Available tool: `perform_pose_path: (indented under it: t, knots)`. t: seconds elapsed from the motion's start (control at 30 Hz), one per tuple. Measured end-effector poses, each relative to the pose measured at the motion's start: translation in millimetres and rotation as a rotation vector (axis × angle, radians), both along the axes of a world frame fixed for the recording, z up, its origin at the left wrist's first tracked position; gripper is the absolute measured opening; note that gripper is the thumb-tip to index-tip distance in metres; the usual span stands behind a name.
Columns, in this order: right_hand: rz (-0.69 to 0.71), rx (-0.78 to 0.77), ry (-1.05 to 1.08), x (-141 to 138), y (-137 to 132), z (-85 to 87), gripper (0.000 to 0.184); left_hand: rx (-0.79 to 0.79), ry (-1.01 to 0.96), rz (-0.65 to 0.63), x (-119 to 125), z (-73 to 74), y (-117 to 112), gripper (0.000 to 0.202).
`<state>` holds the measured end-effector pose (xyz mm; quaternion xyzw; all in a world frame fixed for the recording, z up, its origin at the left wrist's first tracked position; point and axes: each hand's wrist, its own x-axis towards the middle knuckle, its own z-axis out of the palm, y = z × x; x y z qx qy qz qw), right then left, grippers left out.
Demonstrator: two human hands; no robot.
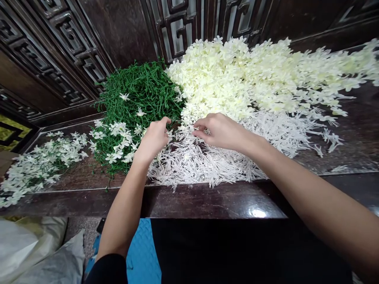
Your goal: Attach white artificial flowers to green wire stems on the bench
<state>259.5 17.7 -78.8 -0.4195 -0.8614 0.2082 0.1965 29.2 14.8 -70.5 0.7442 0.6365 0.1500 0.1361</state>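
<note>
My left hand [155, 138] is closed with curled fingers, at the border between green plastic stems [139, 88] and white stamen pieces [204, 163]. What its fingertips hold is hidden. To its right, my right hand [222, 132] pinches at a small white flower piece [189, 128], thumb and fingers nearly together, just over the stamen pieces. Behind it rises a big heap of pale yellow-white artificial petals [237, 75]. Several assembled white flowers on stems [121, 142] lie on the green pile left of my left hand.
More finished white flowers [50, 161] form a bunch at the far left of the dark wooden bench [207, 201]. A carved wooden panel [124, 31] stands behind the piles. White sacks [35, 248] and a blue mat [143, 252] are on the floor below.
</note>
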Motion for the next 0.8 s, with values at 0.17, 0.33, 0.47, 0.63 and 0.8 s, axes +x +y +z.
perform_pose_path:
  t: [0.17, 0.33, 0.47, 0.63, 0.8]
  knots:
    - [-0.024, -0.005, 0.001, 0.1, 0.3, 1.2, 0.033, 0.267, -0.241, -0.009, 0.0, -2.1, 8.1, 0.024]
    - [-0.077, 0.028, 0.007, 0.6, -0.5, 4.6, 0.034, 0.393, -0.615, -0.045, 9.3, 4.2, 6.2, 0.012]
    - [-0.102, 0.072, 0.003, 2.7, 0.5, 6.3, 0.036, 0.356, -0.790, -0.097, 14.9, 8.7, 1.7, 0.014]
    - [-0.222, 0.074, 0.028, 10.4, 5.7, 7.8, 0.037, 0.362, -0.943, -0.170, 14.5, 7.0, 2.6, 0.015]
    - [-0.302, 0.101, 0.010, 17.4, 11.1, 6.1, 0.039, 0.412, -0.997, -0.117, 9.7, 8.7, 7.5, 0.021]
